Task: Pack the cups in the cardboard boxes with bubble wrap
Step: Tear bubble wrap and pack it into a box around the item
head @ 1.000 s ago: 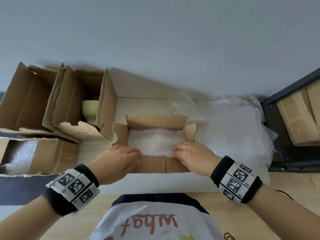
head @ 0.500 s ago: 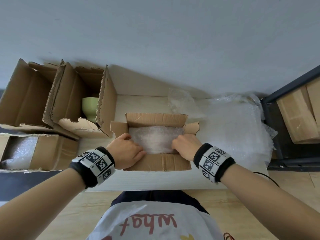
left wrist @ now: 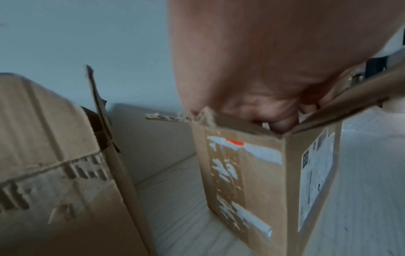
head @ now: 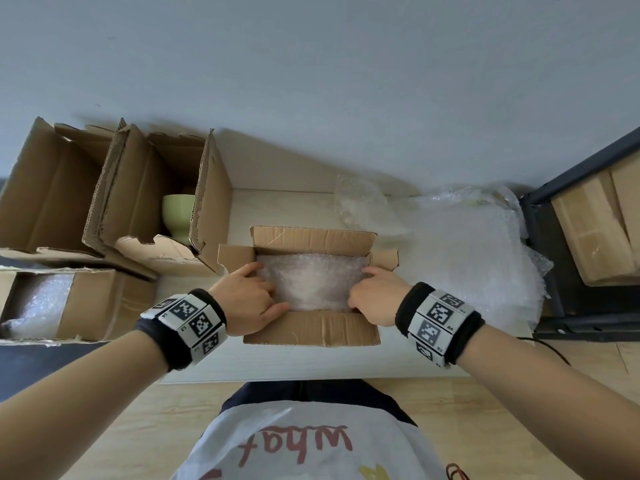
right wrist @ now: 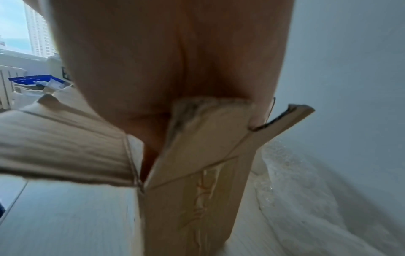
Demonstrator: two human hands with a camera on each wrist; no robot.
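Observation:
A small open cardboard box [head: 311, 329] stands on the white table in front of me. A wad of bubble wrap [head: 311, 282] fills its inside; whether a cup is wrapped in it cannot be seen. My left hand [head: 254, 296] curls round the wad's left end, and my right hand [head: 367, 292] round its right end, fingertips down inside the box. The left wrist view shows the left hand [left wrist: 269, 110] dipping into the box [left wrist: 263, 173]. The right wrist view shows the right hand [right wrist: 164, 86] behind a box flap [right wrist: 197, 147]. A green cup [head: 176, 213] stands in a larger box [head: 207, 202] at the back left.
An empty open box [head: 41, 188] stands at the far left. In front of it a box [head: 104, 303] holds bubble wrap [head: 38, 303]. Loose bubble wrap sheets [head: 467, 258] cover the table's right side. A black metal rack [head: 588, 320] stands beyond them.
Both hands have moved forward and down into the box. The bubble wrap wad sits lower in the box than a second ago.

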